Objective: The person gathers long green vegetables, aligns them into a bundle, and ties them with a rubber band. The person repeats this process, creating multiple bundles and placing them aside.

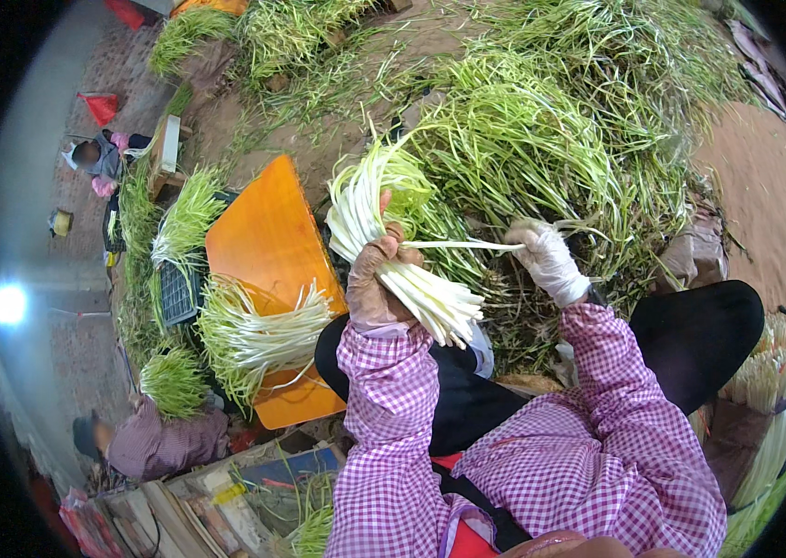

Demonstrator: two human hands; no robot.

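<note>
My left hand (380,279), in a soiled glove, grips a thick bunch of garlic chives or similar stalks (428,293), white ends towards the lower right and yellow-green leaves above. A single pale stalk (463,245) stretches across from that bunch to my right hand (543,257), which wears a white glove and pinches its end. Just beyond my hands spreads a large heap of loose green stalks (525,139). Left of my knee, a pile of cleaned white stalks (274,335) lies on an orange board (267,237).
Behind the board stands a dark plastic crate (179,293) with stalks above it. Two people sit at the left, one (170,439) near a green bunch, the other (105,155) farther off. Tied bundles (777,404) stand at the right. Wooden planks (177,516) lie lower left.
</note>
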